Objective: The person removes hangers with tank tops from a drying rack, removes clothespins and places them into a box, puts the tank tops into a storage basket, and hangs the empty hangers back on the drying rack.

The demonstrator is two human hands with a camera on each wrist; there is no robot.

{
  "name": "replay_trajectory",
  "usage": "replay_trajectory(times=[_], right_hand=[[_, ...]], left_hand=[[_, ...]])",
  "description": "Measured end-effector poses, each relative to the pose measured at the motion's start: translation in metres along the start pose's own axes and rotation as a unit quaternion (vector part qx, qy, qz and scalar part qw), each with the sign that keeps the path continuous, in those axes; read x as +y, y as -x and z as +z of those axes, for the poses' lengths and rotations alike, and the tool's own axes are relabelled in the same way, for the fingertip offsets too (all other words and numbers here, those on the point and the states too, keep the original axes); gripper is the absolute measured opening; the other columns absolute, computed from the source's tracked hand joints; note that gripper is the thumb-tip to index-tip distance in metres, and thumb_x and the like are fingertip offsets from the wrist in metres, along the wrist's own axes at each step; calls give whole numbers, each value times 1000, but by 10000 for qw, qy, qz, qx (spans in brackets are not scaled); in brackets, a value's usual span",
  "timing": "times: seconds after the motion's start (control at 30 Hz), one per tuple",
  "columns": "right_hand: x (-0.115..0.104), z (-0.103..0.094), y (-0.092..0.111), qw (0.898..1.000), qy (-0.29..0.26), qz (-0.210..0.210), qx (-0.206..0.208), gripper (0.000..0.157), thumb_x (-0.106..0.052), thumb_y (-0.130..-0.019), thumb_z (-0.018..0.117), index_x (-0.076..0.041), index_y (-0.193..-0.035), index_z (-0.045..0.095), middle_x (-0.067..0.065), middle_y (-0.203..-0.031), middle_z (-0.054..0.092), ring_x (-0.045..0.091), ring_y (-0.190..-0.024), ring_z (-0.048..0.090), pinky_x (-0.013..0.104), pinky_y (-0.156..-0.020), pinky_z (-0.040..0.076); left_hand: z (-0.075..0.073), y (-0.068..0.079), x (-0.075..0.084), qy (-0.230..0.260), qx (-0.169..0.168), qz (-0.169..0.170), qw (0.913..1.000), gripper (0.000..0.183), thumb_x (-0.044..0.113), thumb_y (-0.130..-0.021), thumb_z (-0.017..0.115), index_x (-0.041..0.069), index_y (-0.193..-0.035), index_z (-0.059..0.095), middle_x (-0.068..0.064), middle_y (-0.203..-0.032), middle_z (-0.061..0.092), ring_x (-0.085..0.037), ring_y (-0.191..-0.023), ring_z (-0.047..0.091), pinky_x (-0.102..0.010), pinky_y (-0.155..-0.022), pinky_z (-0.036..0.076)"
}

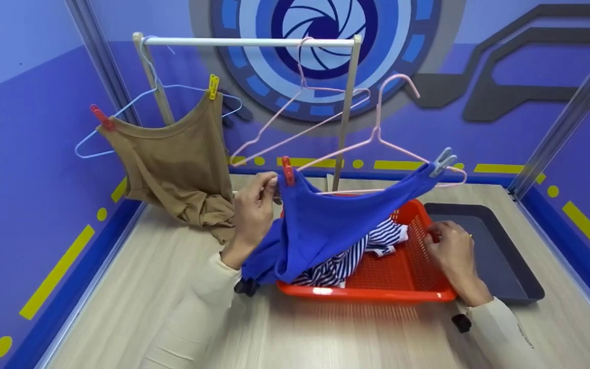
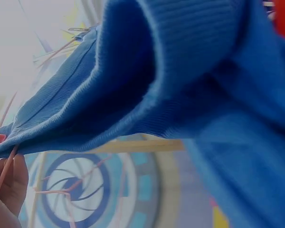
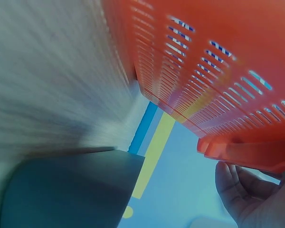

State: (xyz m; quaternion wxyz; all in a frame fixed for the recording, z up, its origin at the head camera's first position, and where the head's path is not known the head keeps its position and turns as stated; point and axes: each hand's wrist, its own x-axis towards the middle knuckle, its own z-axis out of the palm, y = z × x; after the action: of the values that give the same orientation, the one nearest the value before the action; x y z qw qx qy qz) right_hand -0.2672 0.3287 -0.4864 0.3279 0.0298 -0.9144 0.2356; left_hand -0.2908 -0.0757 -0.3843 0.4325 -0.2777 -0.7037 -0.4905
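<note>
At centre, my left hand (image 1: 255, 207) pinches the end of a pink hanger (image 1: 375, 134) beside a red clothespin (image 1: 288, 170). From that hanger hangs a blue garment (image 1: 336, 220), its other corner fastened by a light blue clothespin (image 1: 444, 162). The garment fills most of the left wrist view, with the left fingers (image 2: 19, 183) around the pink hanger. My right hand (image 1: 451, 251) grips the right rim of a red basket (image 1: 366, 294), fingertips (image 3: 223, 173) under the rim's edge in the right wrist view. A striped black-and-white garment (image 1: 351, 259) lies in the basket, partly behind the blue cloth.
Behind stands a rack (image 1: 254, 42) with a white bar. A brown garment (image 1: 172, 159) hangs there from a blue hanger (image 1: 86, 148), held by a red and a yellow clothespin (image 1: 213, 86). Another pink hanger (image 1: 274, 120) is on the bar. A dark tray (image 1: 523, 277) sits right of the basket.
</note>
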Motion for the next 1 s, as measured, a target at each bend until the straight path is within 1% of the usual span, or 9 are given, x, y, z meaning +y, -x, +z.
replay_trajectory(times=[0.1,0.17,0.37,0.43,0.53,0.67,0.77,0.9,1.0], right_hand=[[-1,0,0,10000,11,21,-17,11,-4,-79,70,5,-85,72,22,-89,69,38,-76,65,57,-69,56],[-1,0,0,10000,14,26,-13,11,-4,-79,70,4,-85,73,22,-89,69,38,-77,65,58,-70,55],[-2,-1,-1,10000,51,-36,24,10,-3,-78,71,4,-85,73,23,-88,70,39,-77,65,58,-71,54],[-2,-1,-2,10000,71,-56,33,10,-3,-78,71,4,-85,73,22,-87,70,39,-78,65,59,-72,54],[-1,0,-2,9999,98,-79,38,10,-2,-77,71,5,-85,74,23,-87,70,40,-79,65,59,-73,53],[0,1,-1,9999,100,-80,37,11,-2,-77,72,5,-85,74,23,-88,70,40,-79,66,59,-73,53],[1,2,-1,9999,97,-104,66,11,-1,-76,72,5,-86,74,22,-86,70,40,-78,66,58,-72,53],[1,1,-1,9999,95,-97,49,12,-1,-77,72,5,-87,74,22,-86,69,40,-78,65,58,-72,53],[0,1,-1,9999,92,-80,19,12,-1,-77,72,5,-88,75,22,-86,69,40,-78,65,58,-72,53]], left_hand=[[7,8,-7,216,-176,-217,9994,12,0,-97,56,3,-97,68,-8,-72,66,-16,-60,65,-24,-57,54],[11,13,-11,295,-236,-374,9986,13,1,-97,56,3,-97,68,-8,-73,67,-17,-61,66,-24,-58,54],[20,26,-23,232,-414,-570,9972,12,2,-96,57,1,-99,69,-12,-76,65,-25,-63,61,-27,-59,47],[23,31,-27,228,-559,-687,9958,13,5,-98,56,2,-100,69,-11,-77,66,-24,-65,62,-28,-60,47],[26,36,-32,201,-784,-962,9921,17,13,-100,54,6,-101,70,-7,-80,67,-20,-68,64,-27,-63,51],[30,42,-37,221,-1071,-1220,9865,22,18,-102,51,5,-103,69,-8,-82,66,-17,-71,66,-26,-65,55],[33,46,-40,173,-1220,-1236,9846,24,20,-103,50,5,-104,68,-8,-83,67,-16,-73,67,-26,-67,56],[35,51,-44,43,-1313,-1093,9853,23,19,-103,51,5,-106,69,-8,-91,70,-15,-77,66,-28,-71,56],[35,54,-49,-10,-1356,-1011,9856,23,17,-102,52,3,-107,69,-9,-97,71,-16,-80,67,-30,-73,56]])
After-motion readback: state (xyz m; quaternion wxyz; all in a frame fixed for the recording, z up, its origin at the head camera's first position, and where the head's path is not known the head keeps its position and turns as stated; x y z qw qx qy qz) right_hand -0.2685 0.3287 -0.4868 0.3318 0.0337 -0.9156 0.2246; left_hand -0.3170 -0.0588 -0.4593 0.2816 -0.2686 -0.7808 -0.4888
